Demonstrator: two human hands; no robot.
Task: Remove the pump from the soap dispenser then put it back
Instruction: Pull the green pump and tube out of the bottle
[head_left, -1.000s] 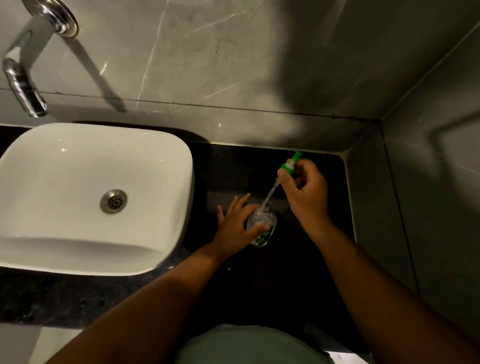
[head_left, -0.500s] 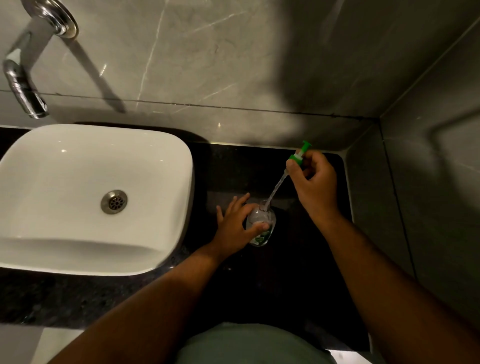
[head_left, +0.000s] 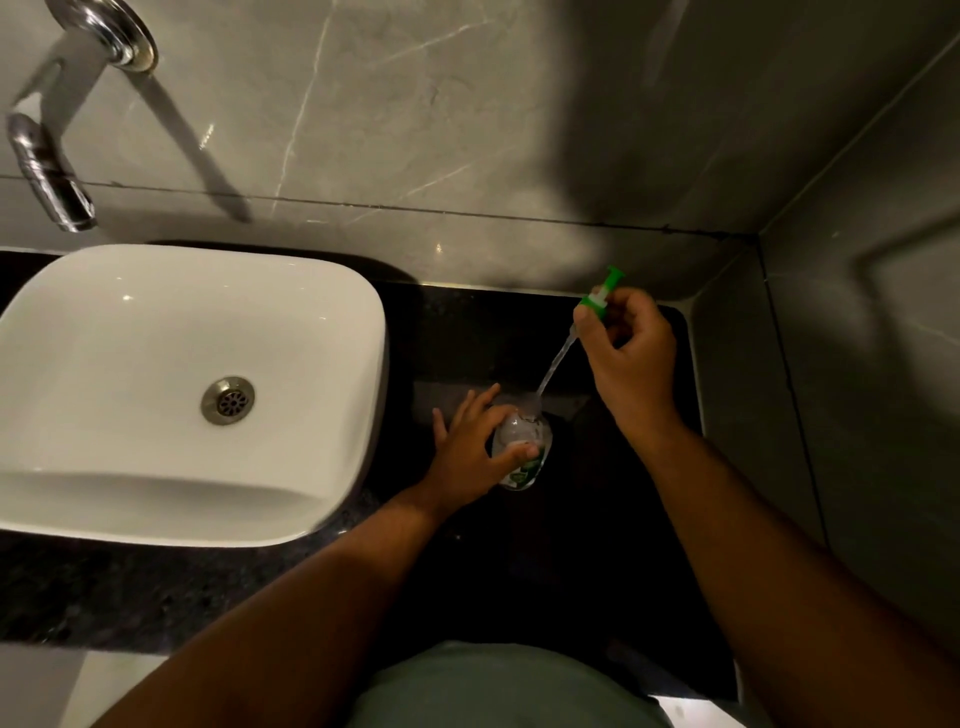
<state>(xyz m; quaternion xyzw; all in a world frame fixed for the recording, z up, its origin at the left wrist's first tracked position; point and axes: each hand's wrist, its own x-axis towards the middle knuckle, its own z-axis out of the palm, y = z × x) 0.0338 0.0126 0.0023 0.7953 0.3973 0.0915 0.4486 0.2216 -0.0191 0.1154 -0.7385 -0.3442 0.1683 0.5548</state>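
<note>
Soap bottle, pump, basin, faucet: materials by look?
Soap bottle: clear, likely plastic; see-through walls under a green label.
Pump: green and white opaque plastic head with a translucent dip tube.
Basin: glossy white, probably glazed ceramic; sharp light glints.
Faucet: polished metal, chrome-like mirror reflections.

Glossy white ceramic basin, polished chrome tap, clear plastic bottle.
</note>
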